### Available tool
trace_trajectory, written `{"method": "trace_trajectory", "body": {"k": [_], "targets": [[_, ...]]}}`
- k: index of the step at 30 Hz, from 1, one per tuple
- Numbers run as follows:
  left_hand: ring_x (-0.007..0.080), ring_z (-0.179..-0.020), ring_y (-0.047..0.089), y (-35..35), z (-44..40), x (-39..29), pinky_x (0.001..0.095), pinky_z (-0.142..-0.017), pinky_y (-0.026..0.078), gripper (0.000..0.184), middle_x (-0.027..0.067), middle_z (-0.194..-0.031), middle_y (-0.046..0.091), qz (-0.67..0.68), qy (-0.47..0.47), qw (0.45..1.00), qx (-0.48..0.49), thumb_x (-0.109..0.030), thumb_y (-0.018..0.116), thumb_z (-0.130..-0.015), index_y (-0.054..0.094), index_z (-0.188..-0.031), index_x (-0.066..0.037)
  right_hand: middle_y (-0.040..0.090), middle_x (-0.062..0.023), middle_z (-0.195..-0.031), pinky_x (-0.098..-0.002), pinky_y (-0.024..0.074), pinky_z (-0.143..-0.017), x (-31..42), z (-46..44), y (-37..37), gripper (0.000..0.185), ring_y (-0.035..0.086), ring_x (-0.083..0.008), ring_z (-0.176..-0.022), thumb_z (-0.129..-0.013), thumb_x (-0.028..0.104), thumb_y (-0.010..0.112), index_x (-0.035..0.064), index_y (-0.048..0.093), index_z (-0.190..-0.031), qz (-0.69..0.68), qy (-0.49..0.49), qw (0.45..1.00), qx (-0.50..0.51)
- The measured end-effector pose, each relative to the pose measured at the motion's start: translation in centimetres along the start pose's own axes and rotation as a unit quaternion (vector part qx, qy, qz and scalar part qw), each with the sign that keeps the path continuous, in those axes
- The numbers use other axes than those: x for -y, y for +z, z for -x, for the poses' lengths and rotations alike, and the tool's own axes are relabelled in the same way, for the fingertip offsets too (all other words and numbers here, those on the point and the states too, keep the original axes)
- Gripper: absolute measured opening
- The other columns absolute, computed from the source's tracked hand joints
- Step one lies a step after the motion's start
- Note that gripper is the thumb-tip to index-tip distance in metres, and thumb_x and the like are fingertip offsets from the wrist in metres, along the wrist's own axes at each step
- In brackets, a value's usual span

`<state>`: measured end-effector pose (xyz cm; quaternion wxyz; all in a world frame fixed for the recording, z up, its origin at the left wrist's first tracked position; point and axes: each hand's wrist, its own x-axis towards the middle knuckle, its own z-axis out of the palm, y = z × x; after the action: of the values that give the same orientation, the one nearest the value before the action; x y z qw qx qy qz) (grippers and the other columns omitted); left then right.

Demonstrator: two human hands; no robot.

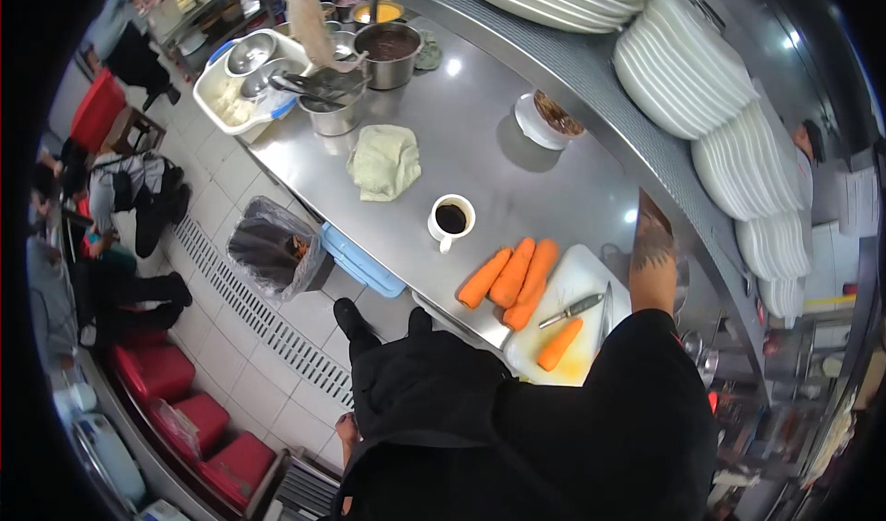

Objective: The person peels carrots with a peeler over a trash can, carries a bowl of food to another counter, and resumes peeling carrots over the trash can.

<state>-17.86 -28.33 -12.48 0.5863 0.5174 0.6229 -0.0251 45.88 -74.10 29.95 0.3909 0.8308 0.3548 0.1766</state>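
My right arm, in a black sleeve, stretches over the steel counter to the shelf edge. The tattooed back of my right hand [653,251] shows there. A flat, pointed brownish shape [652,211] lies at its far side; I cannot tell if it is held. My left hand [347,428] hangs low by my side, mostly hidden by my clothing. Near my right forearm is a white cutting board [577,267]. It bears one peeled carrot [559,345], a small knife with a dark handle [583,305] and a silver blade [606,312]. Several peeled carrots [513,274] lie beside the board.
A cup of dark liquid [452,218], a folded cloth [384,162] and a white bowl [546,122] stand on the counter. Pots [389,57] and a white tub [214,106] are farther off. Stacked plates [683,64] line the shelf. A lined bin [277,244] stands below.
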Motion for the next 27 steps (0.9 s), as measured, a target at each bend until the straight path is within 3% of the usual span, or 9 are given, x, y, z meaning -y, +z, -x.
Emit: {"method": "trace_trajectory", "body": {"k": [4, 8, 9, 11, 13, 16, 18, 19, 27], "targets": [[0.0114, -0.06, 0.05, 0.5, 0.1, -5.6, 0.0284, -0.053, 0.039, 0.024, 0.0021, -0.065, 0.056, -0.034, 0.042, 0.998, 0.036, -0.015, 0.054, -0.09, 0.066, -0.083, 0.005, 0.071, -0.0086, -0.084, -0.0379, 0.0513, -0.079, -3.3, 5.2, 3.5, 0.034, 0.067, -0.0274, -0.082, -0.085, 0.042, 0.058, 0.0136, 0.075, -0.086, -0.13, 0.172, 0.976, 0.032], [0.012, -0.06, 0.051, 0.9, -7.5, -1.7, 0.0294, -0.053, 0.041, 0.025, 0.0022, -0.066, 0.056, 0.019, 0.043, 0.993, 0.108, -0.019, 0.052, -0.091, 0.064, -0.085, 0.002, 0.071, -0.0082, -0.083, -0.0379, 0.0513, -0.079, -6.5, 16.8, 7.6, 0.034, 0.068, -0.027, -0.082, -0.086, 0.043, 0.057, 0.0139, 0.075, -0.085, -0.202, 0.4, 0.886, 0.119], [0.0119, -0.061, 0.052, 0.7, -6.6, -4.1, 0.0295, -0.051, 0.041, 0.026, 0.0023, -0.067, 0.057, -0.056, 0.139, 0.979, 0.141, -0.021, 0.052, -0.091, 0.064, -0.085, 0.001, 0.071, -0.0081, -0.082, -0.0379, 0.0513, -0.079, -6.7, 19.9, 8.5, 0.034, 0.068, -0.0268, -0.081, -0.086, 0.043, 0.057, 0.0139, 0.075, -0.085, -0.206, 0.427, 0.866, 0.159], [0.0118, -0.061, 0.053, 0.6, -6.0, -8.2, 0.0296, -0.05, 0.04, 0.027, 0.0024, -0.067, 0.057, -0.13, 0.239, 0.946, 0.175, -0.022, 0.051, -0.092, 0.065, -0.085, 0.0, 0.071, -0.0078, -0.082, -0.0378, 0.0514, -0.078, -5.7, 24.6, 9.4, 0.035, 0.068, -0.0266, -0.081, -0.086, 0.043, 0.057, 0.0141, 0.075, -0.085, -0.211, 0.432, 0.842, 0.246], [0.0114, -0.06, 0.054, 1.1, -7.1, -10.6, 0.0294, -0.048, 0.04, 0.025, 0.0021, -0.07, 0.059, -0.289, 0.17, 0.919, 0.205, -0.024, 0.051, -0.091, 0.065, -0.09, -0.004, 0.071, -0.0076, -0.081, -0.0378, 0.0514, -0.078, -4.5, 27.4, 9.8, 0.035, 0.068, -0.0264, -0.081, -0.087, 0.044, 0.056, 0.0142, 0.075, -0.084, -0.186, 0.374, 0.849, 0.324], [0.0115, -0.061, 0.055, 2.4, -6.1, -14.8, 0.0299, -0.049, 0.041, 0.023, 0.0013, -0.073, 0.059, -0.265, 0.134, 0.933, 0.204, -0.025, 0.051, -0.091, 0.064, -0.095, -0.006, 0.07, -0.0081, -0.079, -0.0417, 0.0516, -0.073, -3.4, 27.7, 9.3, 0.032, 0.067, -0.028, -0.078, -0.082, 0.041, 0.062, 0.0124, 0.075, -0.083, -0.162, 0.258, 0.873, 0.381], [0.0115, -0.062, 0.055, 3.5, -4.9, -18.0, 0.0303, -0.05, 0.042, 0.023, 0.0006, -0.075, 0.059, -0.236, 0.094, 0.946, 0.2, -0.025, 0.052, -0.09, 0.063, -0.099, -0.008, 0.069, -0.0129, -0.077, -0.0439, 0.0521, -0.073, -2.2, 27.4, 10.0, 0.032, 0.067, -0.0306, -0.079, -0.074, 0.04, 0.068, 0.0089, 0.074, -0.079, -0.325, 0.503, 0.726, 0.339], [0.0116, -0.063, 0.055, 4.1, -4.4, -19.2, 0.0305, -0.051, 0.043, 0.023, 0.0002, -0.077, 0.06, -0.219, 0.072, 0.953, 0.196, -0.025, 0.052, -0.09, 0.063, -0.101, -0.009, 0.068, -0.0182, -0.078, -0.0442, 0.0523, -0.076, -1.3, 27.8, 10.5, 0.033, 0.067, -0.0337, -0.081, -0.068, 0.038, 0.072, 0.0063, 0.073, -0.078, -0.349, 0.543, 0.719, 0.256], [0.0131, -0.069, 0.058, 4.9, -3.6, -21.7, 0.031, -0.055, 0.043, 0.024, 0.0008, -0.081, 0.061, -0.169, 0.025, 0.969, 0.177, -0.027, 0.054, -0.089, 0.063, -0.105, -0.011, 0.067, -0.0203, -0.077, -0.0427, 0.0527, -0.075, -0.7, 27.8, 13.1, 0.03, 0.067, -0.0357, -0.078, -0.068, 0.033, 0.071, 0.0064, 0.074, -0.081, -0.358, 0.546, 0.719, 0.239]]}}
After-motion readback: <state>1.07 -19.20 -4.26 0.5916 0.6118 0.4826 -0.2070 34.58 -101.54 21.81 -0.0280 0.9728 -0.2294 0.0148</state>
